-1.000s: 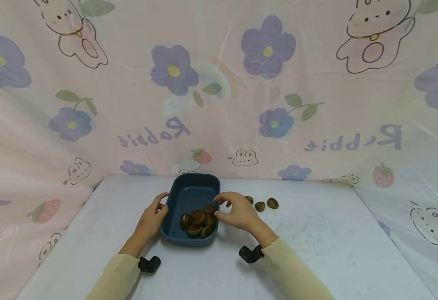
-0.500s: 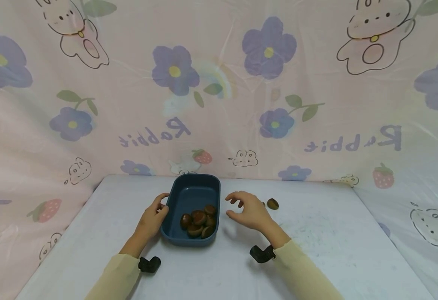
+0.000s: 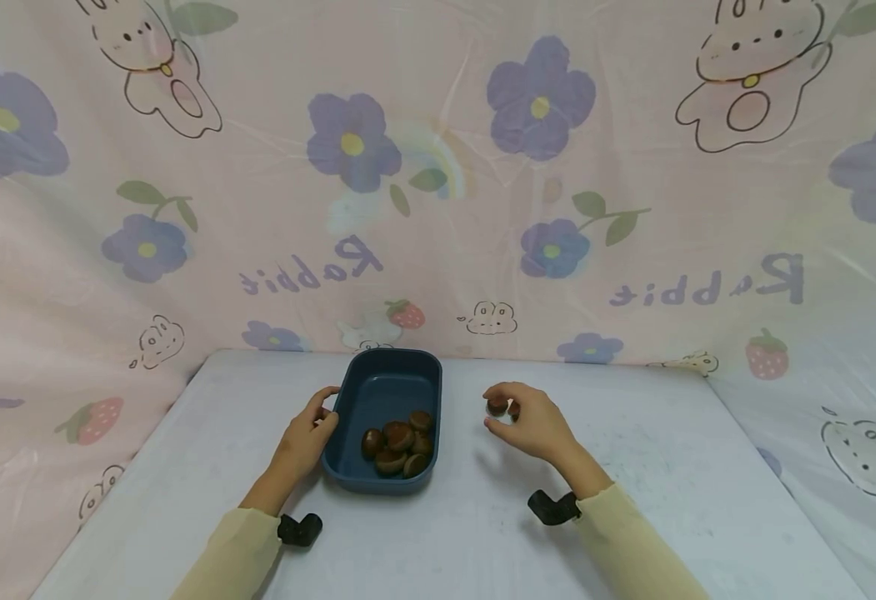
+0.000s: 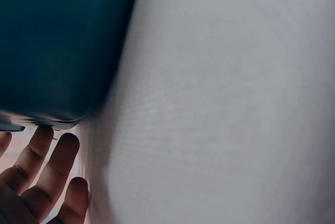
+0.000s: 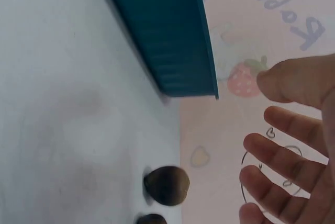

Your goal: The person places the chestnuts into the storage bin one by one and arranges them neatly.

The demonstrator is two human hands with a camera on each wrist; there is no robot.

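A dark blue rectangular container (image 3: 382, 483) holds several brown chestnuts (image 3: 397, 435) in its near part. Against its left side rests my left hand (image 3: 304, 437), the fingertips at the wall. In the left wrist view those loosely extended fingers (image 4: 52, 174) reach the container's side. My right hand (image 3: 533, 421) hovers right of the container, fingers spread apart with nothing between them. Loose chestnuts on the table show behind it, one chestnut (image 3: 497, 406) framed between thumb and index finger in the head view. Below the hand in the right wrist view lie a chestnut (image 5: 167, 185) and part of another.
The white table (image 3: 678, 483) ends at a pink curtain (image 3: 438, 208) printed with rabbits and flowers. Black devices sit at both wrists, one wrist device (image 3: 300, 530) on the left and another wrist device (image 3: 553, 507) on the right.
My right hand has drawn away from the container's right rim, moving right to the loose chestnuts, which it now partly covers. The left hand and container stay in place.
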